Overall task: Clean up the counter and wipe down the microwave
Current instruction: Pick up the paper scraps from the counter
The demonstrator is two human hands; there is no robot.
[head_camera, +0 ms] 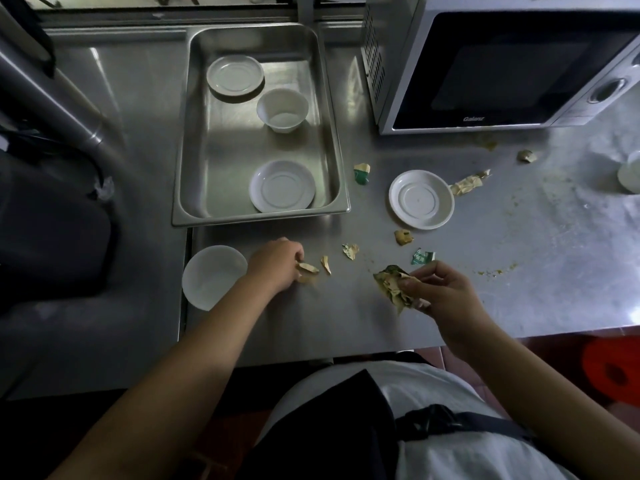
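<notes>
Pinching a wrapper scrap (307, 267) on the counter (346, 323), left hand (277, 263); right hand (437, 292) clutches crumpled wrappers (393, 285).

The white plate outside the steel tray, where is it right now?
The white plate lies on the counter, right of the steel tray, in front of the microwave.

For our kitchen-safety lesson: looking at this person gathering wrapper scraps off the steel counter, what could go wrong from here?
1. The right hand already grips a full wad of scraps; adding more may make bits fall back onto the counter.
2. The left hand pinches a scrap beside the white bowl at the counter's edge; a careless sweep could knock it off.
3. Yellowish smears may get spread by hands before wiping.
</notes>
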